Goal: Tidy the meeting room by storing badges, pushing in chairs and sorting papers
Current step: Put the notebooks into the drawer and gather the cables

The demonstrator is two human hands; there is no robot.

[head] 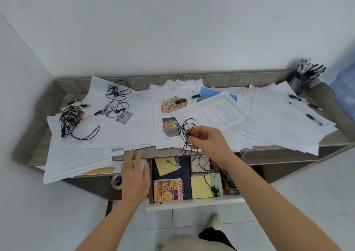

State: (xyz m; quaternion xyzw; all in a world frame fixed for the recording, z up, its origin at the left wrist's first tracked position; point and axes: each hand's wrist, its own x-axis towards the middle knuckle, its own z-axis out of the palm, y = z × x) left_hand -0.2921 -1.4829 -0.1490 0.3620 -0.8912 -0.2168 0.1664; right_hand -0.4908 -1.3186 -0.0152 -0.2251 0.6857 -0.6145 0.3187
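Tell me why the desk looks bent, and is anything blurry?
Head view: the wide-angle lens bows the desk; the pens at the far right look smeared; the right hand pinching the black cord is sharp; lighting is soft, shadows faint.

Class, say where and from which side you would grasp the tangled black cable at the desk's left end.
Pinch the dense knot of the cable from above: it lies flat on papers, and the loose loop would just trail.
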